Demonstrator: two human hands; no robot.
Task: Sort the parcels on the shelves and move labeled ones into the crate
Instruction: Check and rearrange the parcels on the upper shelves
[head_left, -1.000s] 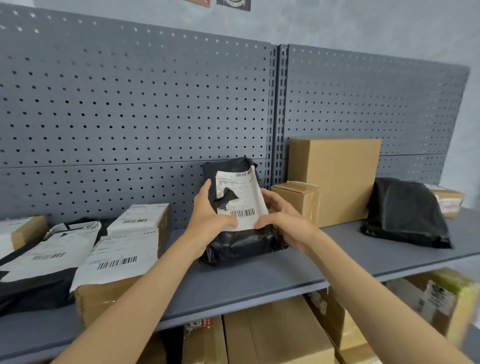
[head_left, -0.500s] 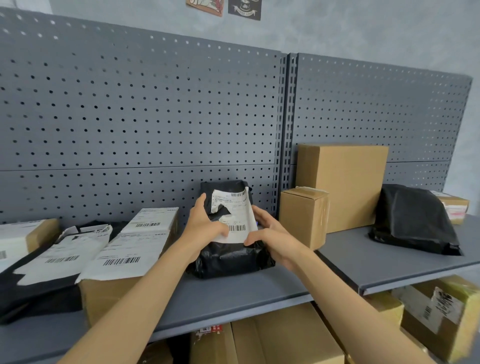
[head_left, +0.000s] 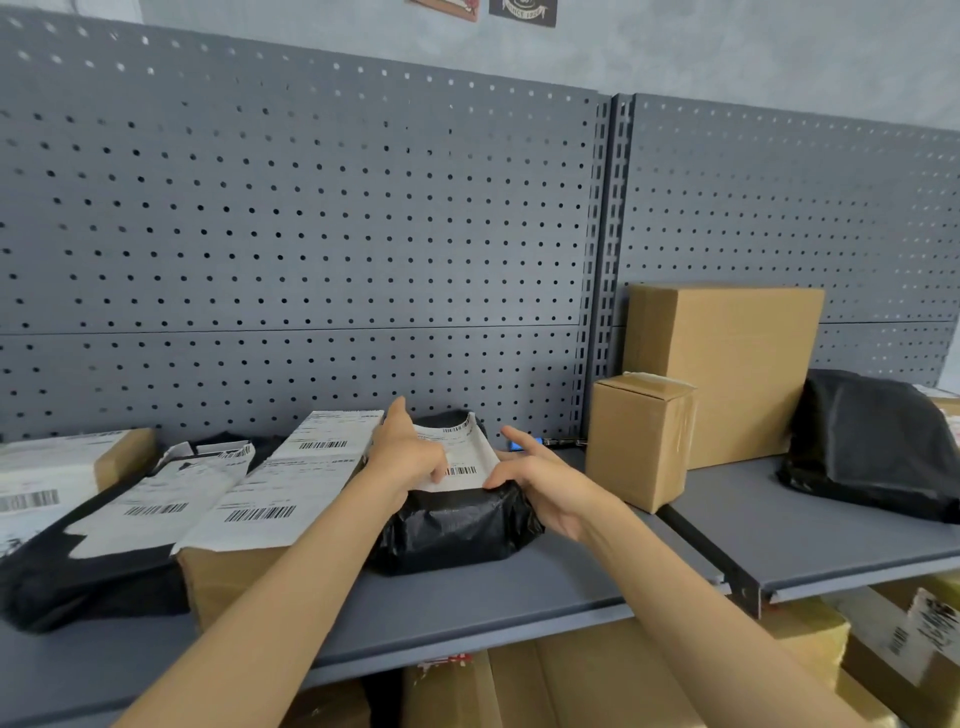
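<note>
A black plastic-bag parcel (head_left: 457, 530) with a white barcode label (head_left: 462, 457) lies flat in the middle of the grey shelf (head_left: 467, 608). My left hand (head_left: 410, 457) holds its left edge, thumb down on the label and one finger pointing up. My right hand (head_left: 540, 478) is on the parcel's right side with fingers spread and straight; only the thumb touches the bag's top edge. To the left sit two labelled cardboard boxes (head_left: 270, 499) and a labelled black bag (head_left: 130, 525). No crate is in view.
A small plain cardboard box (head_left: 641, 441) stands just right of my right hand, with a large box (head_left: 722, 364) behind it and a label-free black bag (head_left: 872, 441) further right. A pegboard (head_left: 311, 234) backs the shelf. More boxes (head_left: 571, 686) fill the shelf below.
The black parcel went from standing upright against the pegboard to lying flat on the shelf. My right hand's fingers have spread off it.
</note>
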